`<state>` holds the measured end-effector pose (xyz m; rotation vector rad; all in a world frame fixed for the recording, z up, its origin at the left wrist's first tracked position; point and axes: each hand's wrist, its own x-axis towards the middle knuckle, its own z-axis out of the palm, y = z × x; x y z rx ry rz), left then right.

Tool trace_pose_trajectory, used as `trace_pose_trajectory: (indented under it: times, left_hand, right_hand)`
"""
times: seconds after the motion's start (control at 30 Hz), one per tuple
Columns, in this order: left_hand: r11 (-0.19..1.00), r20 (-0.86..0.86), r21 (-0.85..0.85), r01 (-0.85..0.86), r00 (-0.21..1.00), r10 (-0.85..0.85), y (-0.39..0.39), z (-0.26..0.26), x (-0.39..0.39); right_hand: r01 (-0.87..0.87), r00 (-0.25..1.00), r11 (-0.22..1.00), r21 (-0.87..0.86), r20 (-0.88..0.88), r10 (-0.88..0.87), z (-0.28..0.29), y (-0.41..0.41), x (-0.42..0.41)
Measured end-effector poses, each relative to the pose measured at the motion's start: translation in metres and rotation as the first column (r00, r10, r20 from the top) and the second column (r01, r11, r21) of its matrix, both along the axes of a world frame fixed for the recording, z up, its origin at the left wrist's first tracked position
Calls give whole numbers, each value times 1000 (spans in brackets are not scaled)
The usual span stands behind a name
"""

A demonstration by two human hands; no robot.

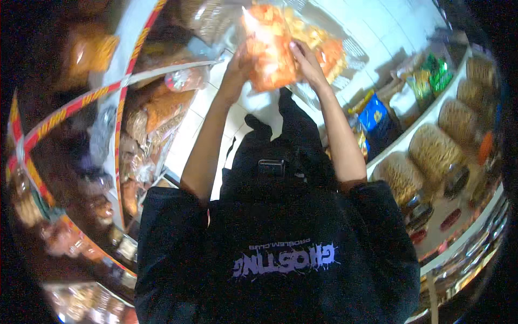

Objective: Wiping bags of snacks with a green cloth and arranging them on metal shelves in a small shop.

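Observation:
A clear plastic bag of orange snacks (269,52) is held up in front of me at the top middle. My left hand (238,67) grips its left side, the fingers partly blurred and lost against the bag. On its right side lies my right hand (305,60), thumb on the plastic. Behind the bag, a basket (352,48) holds more bags of yellow and orange snacks.
Shelves edged in red and yellow (81,99) carry bagged goods on the left. A blue packet (374,113) and green packets (439,75) sit low at right, beside a shelf with several full brown bags (435,148). White floor tiles (190,129) show around my feet.

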<state>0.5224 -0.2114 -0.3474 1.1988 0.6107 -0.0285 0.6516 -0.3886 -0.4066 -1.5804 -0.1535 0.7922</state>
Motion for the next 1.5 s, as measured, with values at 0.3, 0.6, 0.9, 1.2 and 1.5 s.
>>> trace_pose_trajectory:
  times: [0.3, 0.6, 0.9, 1.2, 1.5]
  left_hand:
    - [857, 322, 50, -513, 820, 473, 33, 135, -191]
    - [641, 587, -238, -730, 418, 694, 78, 210, -346]
    - [565, 746, -420, -710, 84, 660, 82, 265, -424]
    - [516, 721, -398, -759, 89, 687, 89, 261, -469]
    - [544, 704, -473, -693, 74, 706, 91, 258, -469]
  right_hand:
    - [-605, 758, 700, 379, 5, 652, 173, 129, -111]
    - [-740, 600, 446, 504, 195, 776, 307, 223, -272]
    - [-781, 359, 603, 162, 907, 222, 396, 310, -333]
    - [-448, -141, 894, 30, 985, -103, 452, 431, -329]
    - [-551, 49, 804, 225, 970, -238, 453, 450, -320]
